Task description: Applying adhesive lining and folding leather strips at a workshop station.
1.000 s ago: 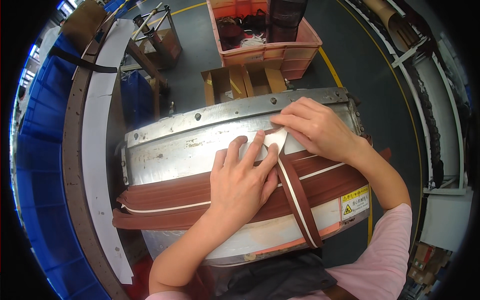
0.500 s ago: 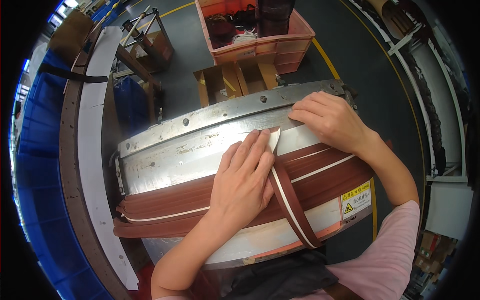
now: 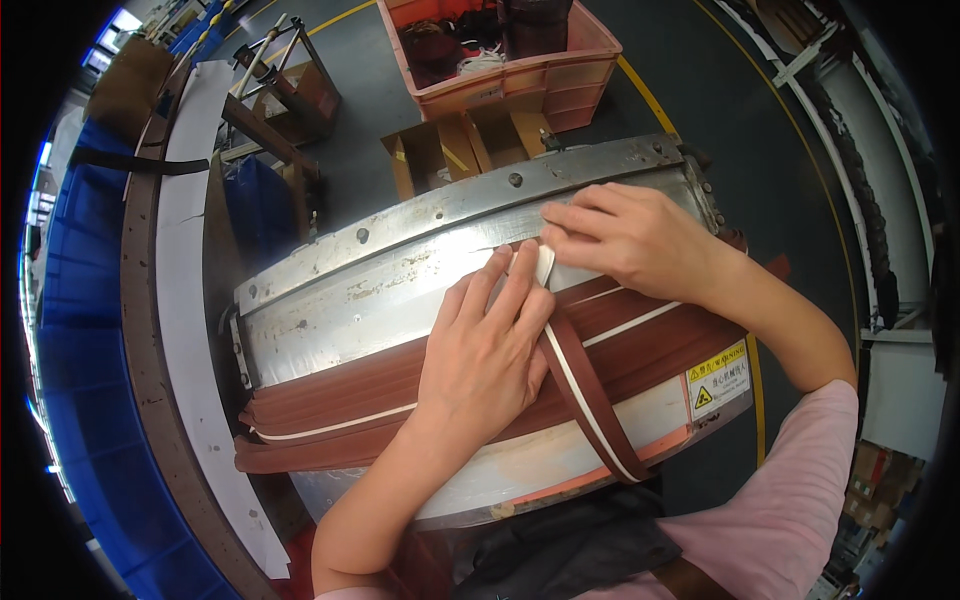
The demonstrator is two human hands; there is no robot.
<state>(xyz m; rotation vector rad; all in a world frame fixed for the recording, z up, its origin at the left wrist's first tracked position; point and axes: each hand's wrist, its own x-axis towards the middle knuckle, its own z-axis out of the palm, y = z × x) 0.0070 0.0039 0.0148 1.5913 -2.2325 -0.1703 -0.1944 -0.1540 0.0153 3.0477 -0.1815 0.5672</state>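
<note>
A reddish-brown fabric strip with a white centre stripe [image 3: 580, 400] runs up from the near edge of the metal machine table. My left hand [image 3: 488, 345] presses its far end against the bare metal, fingers extended and close together; the thumb is partly hidden. A pale, turned-up end [image 3: 545, 265] shows beside the left fingertips. My right hand [image 3: 630, 240] is closed in a pinch right at that end; whatever is between its fingertips is too small to tell. Beneath both hands, a bundle of matching brown strips [image 3: 340, 410] lies across the table.
A riveted metal bar [image 3: 440, 215] spans the table's far side. Beyond it stand open cardboard boxes [image 3: 415, 165] and a pink crate [image 3: 510, 85] with dark material inside. A white board [image 3: 185, 260] and blue bins [image 3: 90, 420] line the left. A yellow warning label [image 3: 718, 380] is at the right.
My right hand has moved left, from the bare metal to the pale end of the strip. The left hand stays pressed on the strip. The view has shifted slightly.
</note>
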